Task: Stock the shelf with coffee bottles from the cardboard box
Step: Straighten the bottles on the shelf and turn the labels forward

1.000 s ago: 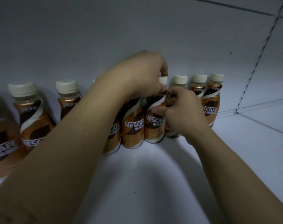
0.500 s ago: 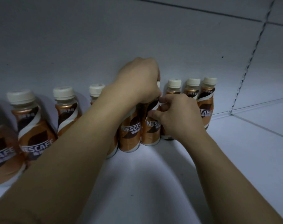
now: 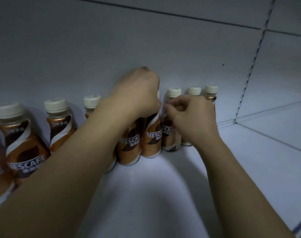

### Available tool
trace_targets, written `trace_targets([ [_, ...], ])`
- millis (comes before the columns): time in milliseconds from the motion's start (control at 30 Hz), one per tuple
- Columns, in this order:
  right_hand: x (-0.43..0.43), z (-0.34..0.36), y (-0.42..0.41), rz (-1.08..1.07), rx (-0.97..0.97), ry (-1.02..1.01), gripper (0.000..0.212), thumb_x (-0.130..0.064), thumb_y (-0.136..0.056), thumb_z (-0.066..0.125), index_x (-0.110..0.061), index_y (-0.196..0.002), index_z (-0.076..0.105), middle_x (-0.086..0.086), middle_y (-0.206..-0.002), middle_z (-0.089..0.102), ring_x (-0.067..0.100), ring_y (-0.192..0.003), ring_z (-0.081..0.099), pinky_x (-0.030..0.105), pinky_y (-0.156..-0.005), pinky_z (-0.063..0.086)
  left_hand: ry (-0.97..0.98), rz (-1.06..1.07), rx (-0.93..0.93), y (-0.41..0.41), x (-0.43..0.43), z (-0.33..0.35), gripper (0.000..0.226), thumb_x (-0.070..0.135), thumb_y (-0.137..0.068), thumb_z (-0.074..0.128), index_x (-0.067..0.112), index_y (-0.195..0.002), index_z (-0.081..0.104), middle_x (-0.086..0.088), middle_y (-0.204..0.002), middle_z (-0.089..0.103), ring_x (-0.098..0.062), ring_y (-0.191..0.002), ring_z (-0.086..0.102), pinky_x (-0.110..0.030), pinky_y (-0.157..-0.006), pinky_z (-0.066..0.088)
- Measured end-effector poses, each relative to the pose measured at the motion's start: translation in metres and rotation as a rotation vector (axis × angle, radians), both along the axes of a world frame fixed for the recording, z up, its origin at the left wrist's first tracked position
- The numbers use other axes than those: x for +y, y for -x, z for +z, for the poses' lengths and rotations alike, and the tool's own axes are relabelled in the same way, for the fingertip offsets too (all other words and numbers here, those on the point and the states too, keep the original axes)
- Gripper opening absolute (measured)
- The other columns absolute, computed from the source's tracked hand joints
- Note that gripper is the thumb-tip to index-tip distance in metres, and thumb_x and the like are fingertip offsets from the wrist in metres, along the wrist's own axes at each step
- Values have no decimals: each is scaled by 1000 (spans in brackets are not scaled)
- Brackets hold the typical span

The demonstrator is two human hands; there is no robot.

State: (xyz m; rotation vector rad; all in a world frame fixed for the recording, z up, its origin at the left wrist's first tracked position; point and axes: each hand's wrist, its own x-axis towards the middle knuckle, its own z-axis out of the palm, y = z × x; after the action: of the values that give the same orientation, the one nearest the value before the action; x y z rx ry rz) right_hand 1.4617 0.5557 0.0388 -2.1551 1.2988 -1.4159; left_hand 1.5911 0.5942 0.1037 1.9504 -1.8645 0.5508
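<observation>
Left stretch of row: coffee bottles (image 3: pixel 24 148) stand upright along the back panel (image 3: pixel 112 48), labels towards us, with small gaps between them. One more is cut off by the frame edge.
Left hand (image 3: pixel 137 93): we see it knuckles-up, curled down over the cap end of a bottle and wrapped round it.
Held bottle (image 3: pixel 152 136): upright, base on the shelf (image 3: pixel 146 194), a little forward of the row. It touches the second bottle (image 3: pixel 129 143) on its left. That one's top is also hidden under the hand, so we cannot tell whether the grip takes in both.
Right hand (image 3: pixel 189 121): fingers curled, tips at the shoulder of the neighbour bottle (image 3: pixel 171 134). We cannot tell whether they pinch it or only touch it.
Right end of row: two caps (image 3: pixel 194 91) show close together behind the right hand.
Beyond the row: bare shelf runs on to the slotted upright (image 3: pixel 249 66).
Cardboard box: not in view.
Step in hand: we judge this to be seating and squaring up, with the bottle down on the shelf but not yet pushed back level with its neighbours.
Progress: we count a good part of the back row as filled, with open shelf left in front and to the right.
Next move calls for: a short push towards the back panel, keeping the bottle upright, and a steadying touch on the neighbour so nothing tips. Then both hands let go and reach back to the box.
</observation>
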Motion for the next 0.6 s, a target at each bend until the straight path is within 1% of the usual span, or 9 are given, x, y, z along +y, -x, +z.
trace_targets([
  [33, -4, 2, 6, -96, -43, 24, 16, -33, -84, 64, -23, -90, 74, -6, -75, 71, 14, -73, 67, 27, -65, 51, -3, -2, 0, 0, 0, 0, 39, 35, -78, 69, 13, -110, 66, -10, -108, 56, -31, -94, 58, -40, -78, 53],
  [67, -9, 2, 12, -185, -66, 22, 16, -33, -83, 62, -23, -86, 74, -5, -75, 70, 18, -76, 66, 27, -66, 49, -1, -6, -1, 0, 0, 0, 40, 37, -79, 69, 14, -111, 65, -8, -107, 57, -29, -92, 58, -40, -78, 53],
  [133, -18, 1, 21, -280, -58, -34, 15, -33, -83, 60, -24, -83, 73, 0, -81, 72, 24, -84, 65, 29, -69, 47, 16, -30, 0, 2, -2, -2, 45, 41, -80, 69, 18, -118, 62, -5, -109, 59, -25, -93, 58, -39, -78, 53],
  [200, -22, -3, 22, -230, -26, -97, 15, -33, -83, 61, -24, -87, 73, -1, -86, 73, 23, -87, 65, 33, -74, 52, 43, -77, 16, 6, -5, -4, 50, 43, -80, 68, 20, -124, 59, -4, -114, 59, -24, -98, 58, -38, -79, 51],
  [267, -20, -6, 18, -135, 11, -119, 21, -35, -82, 63, -25, -97, 73, -4, -89, 74, 20, -89, 66, 37, -79, 54, 64, -124, 42, 9, -8, -6, 52, 43, -81, 67, 21, -127, 56, -4, -120, 59, -24, -105, 57, -39, -84, 50],
  [333, -19, -9, 14, -81, 60, -117, 28, -41, -78, 65, -26, -100, 71, -7, -87, 72, 18, -87, 65, 36, -76, 53, 49, -158, 78, 11, -9, -10, 51, 40, -83, 65, 22, -129, 55, -4, -122, 60, -25, -109, 56, -40, -88, 48],
  [433, -20, -13, 8, -85, 125, -120, 44, -57, -69, 71, -25, -98, 65, -7, -86, 68, 15, -81, 62, 33, -67, 50, 19, -170, 93, 16, -9, -15, 40, 32, -86, 63, 23, -125, 58, -3, -116, 65, -24, -105, 58, -43, -87, 49],
  [533, -23, -17, 1, -162, 153, -83, 51, -59, -67, 74, -20, -98, 62, -3, -92, 65, 17, -83, 60, 30, -63, 42, 42, -145, 49, 17, -10, -16, 36, 27, -86, 62, 21, -121, 59, -4, -115, 65, -27, -104, 59, -43, -86, 49],
  [600, -23, -18, -1, -165, 134, -75, 50, -58, -68, 74, -19, -98, 62, -2, -93, 65, 17, -84, 60, 31, -65, 44, 53, -141, 18, 17, -10, -16, 34, 26, -87, 60, 21, -120, 59, -6, -115, 64, -29, -104, 58, -43, -86, 49],
])
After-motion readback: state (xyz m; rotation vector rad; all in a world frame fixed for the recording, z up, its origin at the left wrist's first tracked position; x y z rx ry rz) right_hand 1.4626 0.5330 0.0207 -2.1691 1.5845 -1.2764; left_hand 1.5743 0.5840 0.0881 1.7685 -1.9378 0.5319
